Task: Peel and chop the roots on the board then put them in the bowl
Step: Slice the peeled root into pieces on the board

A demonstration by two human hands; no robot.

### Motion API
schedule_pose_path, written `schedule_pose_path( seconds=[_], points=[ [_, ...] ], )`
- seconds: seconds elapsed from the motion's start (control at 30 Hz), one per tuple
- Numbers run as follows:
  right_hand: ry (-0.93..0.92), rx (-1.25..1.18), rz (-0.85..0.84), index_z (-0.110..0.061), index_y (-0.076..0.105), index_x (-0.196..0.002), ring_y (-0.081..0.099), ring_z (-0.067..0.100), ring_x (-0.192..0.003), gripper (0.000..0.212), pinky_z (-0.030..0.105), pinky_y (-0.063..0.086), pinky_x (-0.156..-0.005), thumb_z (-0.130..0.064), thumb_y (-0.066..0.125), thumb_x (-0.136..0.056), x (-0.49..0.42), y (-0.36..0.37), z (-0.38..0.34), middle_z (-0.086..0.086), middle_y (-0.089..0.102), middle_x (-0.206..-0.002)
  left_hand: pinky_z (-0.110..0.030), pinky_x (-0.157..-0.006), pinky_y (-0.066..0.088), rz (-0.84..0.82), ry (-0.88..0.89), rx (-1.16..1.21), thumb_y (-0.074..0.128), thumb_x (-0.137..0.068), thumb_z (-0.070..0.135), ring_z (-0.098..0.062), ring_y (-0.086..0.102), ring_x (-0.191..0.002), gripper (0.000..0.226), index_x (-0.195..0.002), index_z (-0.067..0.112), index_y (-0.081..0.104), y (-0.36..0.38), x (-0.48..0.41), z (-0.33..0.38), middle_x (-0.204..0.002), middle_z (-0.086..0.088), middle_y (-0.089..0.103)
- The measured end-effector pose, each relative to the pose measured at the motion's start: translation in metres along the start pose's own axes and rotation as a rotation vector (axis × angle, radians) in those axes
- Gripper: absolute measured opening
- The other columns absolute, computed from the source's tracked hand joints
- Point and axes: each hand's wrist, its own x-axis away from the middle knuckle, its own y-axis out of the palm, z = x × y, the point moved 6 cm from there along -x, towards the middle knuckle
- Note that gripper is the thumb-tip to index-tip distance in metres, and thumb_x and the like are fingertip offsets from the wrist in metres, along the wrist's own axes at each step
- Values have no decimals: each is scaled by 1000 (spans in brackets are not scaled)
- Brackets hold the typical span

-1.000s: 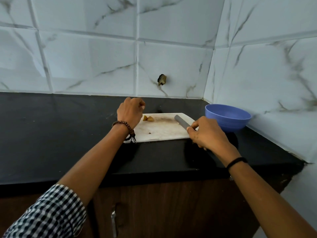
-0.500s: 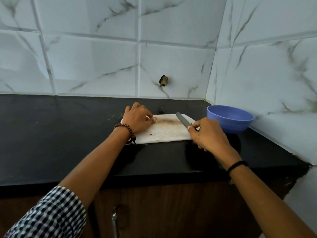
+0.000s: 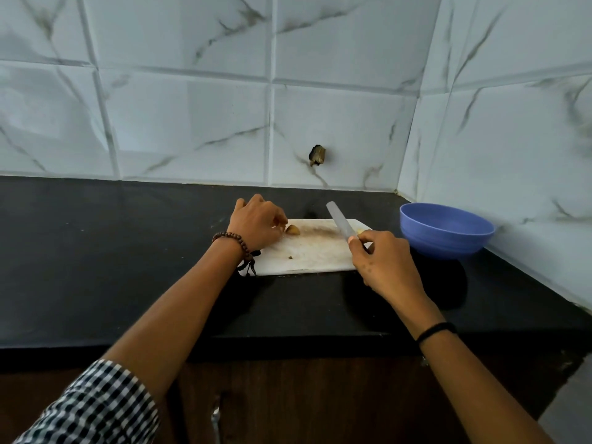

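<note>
Right hand (image 3: 387,267) around knife (image 3: 339,221), over board (image 3: 307,251)

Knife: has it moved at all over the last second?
Yes. The knife in the right hand has tipped upward: its tip now shows above the board's far edge, where it earlier lay about level with it.

The knife (image 3: 339,220) has its handle hidden inside the right hand (image 3: 388,267). The left hand (image 3: 256,224) covers part of the root pieces (image 3: 293,230); whether it grips them is unclear. A speck (image 3: 290,257) on the board (image 3: 315,249) is too small to identify.
</note>
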Motion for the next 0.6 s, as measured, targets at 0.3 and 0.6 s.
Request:
schedule_pose_path(
  seconds=[0.3, 0.6],
  points=[
    [-29, -69, -6, -27, 68, -99, 66, 19, -61, 25, 44, 60, -63, -46, 52, -96, -2, 2, 0, -1, 66, -72, -16, -83, 53, 171, 51, 473, 69, -88, 16, 0, 66, -88, 15, -102, 17, 73, -17, 2, 19, -97, 8, 73],
    [-29, -124, -25, -27, 70, -97, 67, 20, -65, 29, 45, 60, -64, -48, 51, -95, 5, -2, 1, -2, 67, -71, -17, -83, 49, -66, 132, 471, 78, -78, 34, 8, 65, -85, 14, -91, 30, 75, 12, 5, 43, -87, 18, 72]
  ],
)
